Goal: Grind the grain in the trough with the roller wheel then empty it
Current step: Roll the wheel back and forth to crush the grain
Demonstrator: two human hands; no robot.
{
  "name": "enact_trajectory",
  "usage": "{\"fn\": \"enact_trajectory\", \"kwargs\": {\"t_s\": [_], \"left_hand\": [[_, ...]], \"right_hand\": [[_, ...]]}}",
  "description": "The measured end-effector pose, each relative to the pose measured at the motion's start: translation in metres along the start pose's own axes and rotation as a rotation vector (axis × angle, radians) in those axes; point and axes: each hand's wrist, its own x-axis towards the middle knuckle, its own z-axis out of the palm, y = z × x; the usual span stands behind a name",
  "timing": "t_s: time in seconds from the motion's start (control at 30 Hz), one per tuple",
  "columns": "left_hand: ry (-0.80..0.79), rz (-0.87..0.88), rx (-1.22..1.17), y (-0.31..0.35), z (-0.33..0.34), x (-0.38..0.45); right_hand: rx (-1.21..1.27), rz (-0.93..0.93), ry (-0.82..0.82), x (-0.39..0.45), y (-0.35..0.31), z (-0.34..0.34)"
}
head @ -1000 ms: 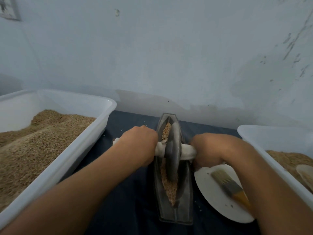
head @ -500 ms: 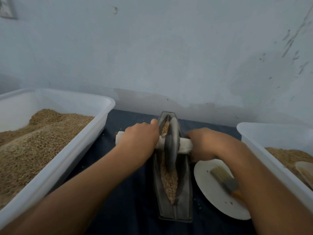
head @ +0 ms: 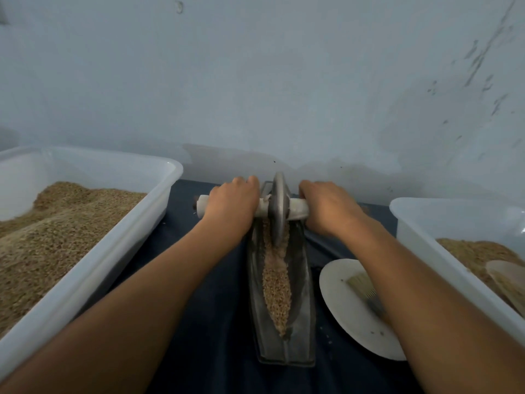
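Grain (head: 277,277) lying in a strip along the dark trough (head: 301,294), roller wheel (head: 278,207) upright at its far end.
Left hand (head: 231,207) and right hand (head: 329,207) each curl round the white axle (head: 298,209), one either side of the wheel. Trough sits on dark cloth (head: 210,322) between two white tubs, left tub (head: 99,251) and right tub (head: 426,240); a plate (head: 341,305) with a brush (head: 363,285) lies beside it.

A pale blue-grey wall (head: 255,81), scuffed with dark marks on its right side, rises behind the dark blue counter (head: 216,351); light is dim.
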Motion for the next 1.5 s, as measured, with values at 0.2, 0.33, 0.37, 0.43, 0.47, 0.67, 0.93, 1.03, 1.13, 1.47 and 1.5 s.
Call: {"fn": "enact_trajectory", "kwargs": {"t_s": [0.2,0.33,0.37,0.43,0.47,0.67,0.93,1.03,1.13,1.47,1.5], "left_hand": [[0.036,0.025,0.084,0.002,0.003,-0.002],[0.05,0.034,0.146,0.008,-0.001,-0.01],[0.052,0.04,0.159,0.009,-0.003,-0.014],[0.046,0.052,0.171,0.011,-0.005,-0.022],[0.027,0.053,0.166,0.011,-0.007,-0.026],[-0.193,0.052,0.06,0.005,-0.024,-0.059],[-0.392,0.129,0.031,0.006,-0.065,-0.078],[-0.419,0.148,0.003,0.006,-0.077,-0.086],[-0.425,0.166,0.015,0.006,-0.088,-0.09],[-0.265,0.058,0.153,0.005,-0.069,-0.079],[-0.253,0.039,0.142,0.004,-0.062,-0.076]], "right_hand": [[-0.055,0.04,-0.019,-0.001,-0.001,0.003],[-0.038,0.064,-0.156,-0.009,-0.003,-0.002],[-0.033,0.06,-0.188,-0.013,-0.003,-0.002],[-0.011,0.061,-0.232,-0.022,-0.004,-0.004],[-0.006,0.062,-0.246,-0.027,-0.006,-0.007],[-0.019,0.065,-0.382,-0.058,-0.024,-0.03],[0.007,-0.047,-0.594,-0.093,-0.032,-0.073],[0.014,-0.068,-0.626,-0.097,-0.034,-0.082],[-0.001,-0.076,-0.608,-0.097,-0.033,-0.087],[0.04,-0.032,-0.445,-0.086,-0.02,-0.077],[0.042,-0.034,-0.426,-0.082,-0.019,-0.07]]}}
